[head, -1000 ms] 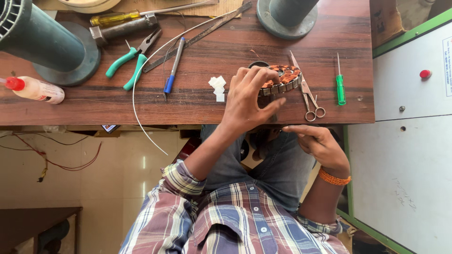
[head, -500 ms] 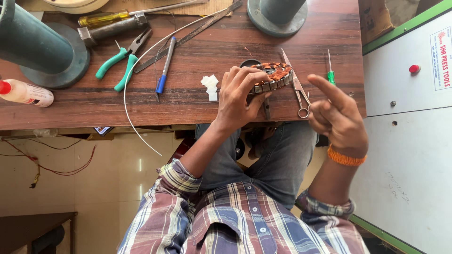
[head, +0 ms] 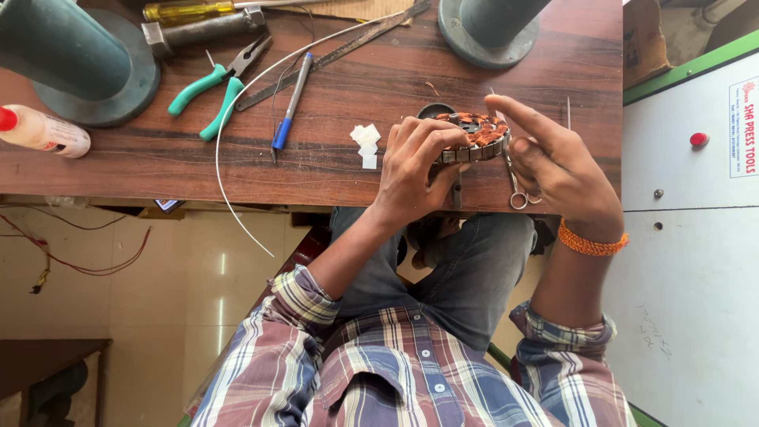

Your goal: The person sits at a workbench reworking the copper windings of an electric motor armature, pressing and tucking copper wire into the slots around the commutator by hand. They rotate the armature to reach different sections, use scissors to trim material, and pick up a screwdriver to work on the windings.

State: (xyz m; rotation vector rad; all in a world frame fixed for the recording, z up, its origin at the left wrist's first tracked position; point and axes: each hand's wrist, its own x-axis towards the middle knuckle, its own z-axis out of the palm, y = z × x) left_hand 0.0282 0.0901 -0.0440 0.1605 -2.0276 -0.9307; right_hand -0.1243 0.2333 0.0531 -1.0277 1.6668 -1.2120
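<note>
A round motor stator with orange copper windings rests on the wooden table near its front edge. My left hand grips the stator's near left rim with curled fingers. My right hand is at the stator's right side, index finger stretched over the windings; whether it pinches anything is too small to tell. Small scissors lie under my right hand. White paper slips lie just left of my left hand.
Green-handled pliers, a blue pen, a hammer, a yellow-handled screwdriver and a long white strip lie on the left. Two grey-green posts stand on the table. A white bottle lies far left. A white machine stands right.
My right hand rose from my lap to the stator's right side. My left hand stayed on the stator. The view shifted slightly.
</note>
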